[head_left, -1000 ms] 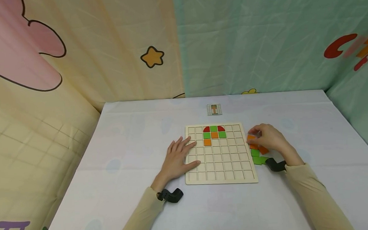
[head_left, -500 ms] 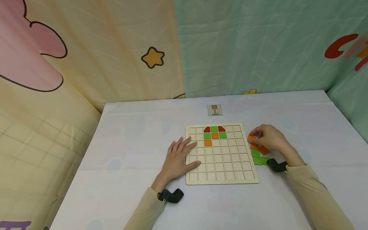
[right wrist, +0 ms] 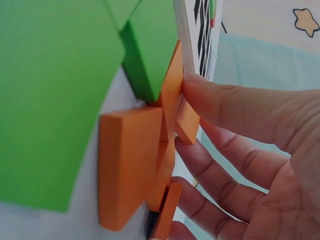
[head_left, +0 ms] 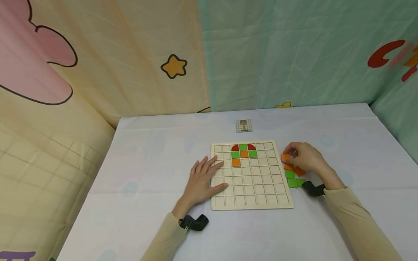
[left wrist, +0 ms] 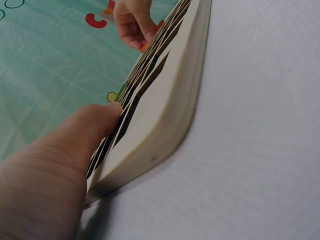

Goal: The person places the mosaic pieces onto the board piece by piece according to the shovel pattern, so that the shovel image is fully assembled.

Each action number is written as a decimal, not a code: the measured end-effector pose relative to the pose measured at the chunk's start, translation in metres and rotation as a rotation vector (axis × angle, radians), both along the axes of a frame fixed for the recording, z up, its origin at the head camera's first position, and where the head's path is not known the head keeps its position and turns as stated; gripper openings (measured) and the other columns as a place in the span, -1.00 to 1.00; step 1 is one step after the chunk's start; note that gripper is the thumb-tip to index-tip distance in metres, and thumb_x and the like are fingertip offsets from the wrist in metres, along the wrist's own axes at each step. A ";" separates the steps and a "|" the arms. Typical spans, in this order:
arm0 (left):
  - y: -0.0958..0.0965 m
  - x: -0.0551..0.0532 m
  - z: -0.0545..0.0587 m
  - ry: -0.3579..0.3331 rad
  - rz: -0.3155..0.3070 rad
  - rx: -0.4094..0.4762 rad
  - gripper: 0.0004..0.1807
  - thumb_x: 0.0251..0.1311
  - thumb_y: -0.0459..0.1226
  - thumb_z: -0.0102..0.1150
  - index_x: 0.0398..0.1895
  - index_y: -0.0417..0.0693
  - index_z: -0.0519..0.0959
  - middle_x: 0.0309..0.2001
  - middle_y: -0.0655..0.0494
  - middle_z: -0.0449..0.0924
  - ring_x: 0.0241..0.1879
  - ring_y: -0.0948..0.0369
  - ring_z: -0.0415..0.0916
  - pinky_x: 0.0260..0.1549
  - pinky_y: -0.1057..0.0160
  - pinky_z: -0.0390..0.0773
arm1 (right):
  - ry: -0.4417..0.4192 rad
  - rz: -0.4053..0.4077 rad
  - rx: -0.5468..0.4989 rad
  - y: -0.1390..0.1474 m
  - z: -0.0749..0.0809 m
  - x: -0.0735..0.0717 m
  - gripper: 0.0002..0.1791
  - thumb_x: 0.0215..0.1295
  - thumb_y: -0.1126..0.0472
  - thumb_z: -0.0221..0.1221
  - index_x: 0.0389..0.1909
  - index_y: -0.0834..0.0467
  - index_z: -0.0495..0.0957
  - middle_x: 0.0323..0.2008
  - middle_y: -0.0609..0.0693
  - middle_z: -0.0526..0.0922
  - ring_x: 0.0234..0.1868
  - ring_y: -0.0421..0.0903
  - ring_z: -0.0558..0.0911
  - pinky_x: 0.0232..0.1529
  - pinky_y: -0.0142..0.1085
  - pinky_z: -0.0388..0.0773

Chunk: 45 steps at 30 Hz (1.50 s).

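Note:
A pale wooden grid board [head_left: 264, 201] lies on the table. Near its top edge it bears two red quarter-round tiles [head_left: 251, 147], several green square tiles [head_left: 243, 147] and two orange square tiles [head_left: 236, 162]. My left hand [head_left: 200, 181] rests with spread fingers over the board's left edge, thumb on the grid. To the right of the board, my right hand [head_left: 305, 157] pinches an orange tile [right wrist: 187, 125] between thumb and fingers, among other loose orange tiles [right wrist: 132, 165]. Loose green tiles [head_left: 291, 177] lie just nearer to me, large in the right wrist view [right wrist: 55, 110].
Behind the board lies a small picture card [head_left: 244, 125] with a grid and a brownish figure. The white-covered table [head_left: 143, 156] ends at a printed curtain [head_left: 261, 46] along the back. A black wrist camera [head_left: 195, 222] sits on each wrist.
Both hands stay in place; the right fingers shift only slightly at the orange tiles. The tiles on the board are the same.

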State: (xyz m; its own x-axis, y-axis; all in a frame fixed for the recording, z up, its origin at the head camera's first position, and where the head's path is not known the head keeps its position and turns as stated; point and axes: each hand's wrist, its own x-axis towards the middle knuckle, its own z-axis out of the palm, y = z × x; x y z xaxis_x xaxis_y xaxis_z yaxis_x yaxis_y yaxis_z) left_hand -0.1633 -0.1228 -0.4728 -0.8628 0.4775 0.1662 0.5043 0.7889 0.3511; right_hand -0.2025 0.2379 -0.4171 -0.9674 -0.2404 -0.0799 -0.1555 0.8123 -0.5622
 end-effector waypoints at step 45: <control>-0.001 0.000 -0.001 0.028 -0.009 0.017 -0.23 0.16 0.23 0.05 0.41 0.14 0.25 0.45 0.11 0.02 0.43 0.02 -0.18 0.33 0.00 -0.27 | 0.072 0.029 -0.156 -0.038 0.005 -0.004 -0.80 0.14 0.07 0.34 -0.37 0.12 0.63 -0.49 -0.09 0.59 -0.43 -0.10 0.51 -0.38 -0.22 0.41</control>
State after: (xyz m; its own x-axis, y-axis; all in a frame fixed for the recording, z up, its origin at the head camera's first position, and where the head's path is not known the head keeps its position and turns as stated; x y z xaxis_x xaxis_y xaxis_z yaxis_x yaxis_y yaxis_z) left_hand -0.1633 -0.1235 -0.4739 -0.8532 0.4823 0.1984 0.5213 0.7783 0.3500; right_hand -0.2065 0.2002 -0.4121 -0.9618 -0.2723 0.0295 -0.2217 0.7108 -0.6675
